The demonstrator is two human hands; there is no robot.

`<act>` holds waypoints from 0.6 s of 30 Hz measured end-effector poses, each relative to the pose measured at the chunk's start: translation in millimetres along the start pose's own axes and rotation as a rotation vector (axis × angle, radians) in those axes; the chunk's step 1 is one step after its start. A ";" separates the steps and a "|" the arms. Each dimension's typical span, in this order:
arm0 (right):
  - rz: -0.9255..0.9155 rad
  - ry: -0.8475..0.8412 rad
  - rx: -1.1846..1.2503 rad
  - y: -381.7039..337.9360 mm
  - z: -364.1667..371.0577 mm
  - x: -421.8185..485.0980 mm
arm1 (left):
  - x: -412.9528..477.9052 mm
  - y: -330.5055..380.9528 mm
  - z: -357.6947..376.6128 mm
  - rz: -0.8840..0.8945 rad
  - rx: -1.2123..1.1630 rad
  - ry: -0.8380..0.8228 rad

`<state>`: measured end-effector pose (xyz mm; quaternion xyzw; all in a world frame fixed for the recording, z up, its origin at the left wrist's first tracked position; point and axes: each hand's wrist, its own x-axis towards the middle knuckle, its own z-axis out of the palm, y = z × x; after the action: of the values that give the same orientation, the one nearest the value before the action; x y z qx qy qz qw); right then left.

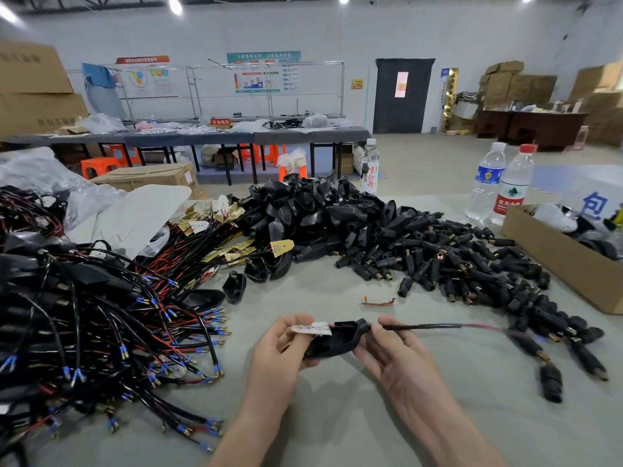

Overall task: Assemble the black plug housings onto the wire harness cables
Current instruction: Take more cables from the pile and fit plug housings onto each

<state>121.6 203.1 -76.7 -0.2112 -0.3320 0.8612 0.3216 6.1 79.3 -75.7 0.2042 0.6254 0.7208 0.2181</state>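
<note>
A black plug housing (333, 340) is held low over the grey table between both hands. My left hand (281, 345) pinches the small white circuit board (312, 328) at the housing's left end. My right hand (392, 352) cradles the housing from the right and pinches the black cable (424, 327) where it leaves the housing's neck. The cable runs right and ends in a red wire (482, 326). A heap of loose black housings (310, 210) lies at the back centre. Black barrel plugs (455, 261) spread out to the right.
A tangle of black and red wire harnesses (101, 325) with blue terminals fills the left. Cables with gold boards (215, 241) lie behind it. An open cardboard box (566, 261) sits at the right, water bottles (502, 183) behind it. A small copper strip (379, 302) lies mid-table.
</note>
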 end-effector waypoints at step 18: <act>-0.079 0.021 -0.021 -3.2 0.6 -0.5 | 0.4 -2.3 5.5 -0.266 -0.303 -0.128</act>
<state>122.9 204.3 -74.0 -0.2102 -0.3457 0.8422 0.3565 9.1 84.3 -77.2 0.1299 0.5164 0.7569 0.3788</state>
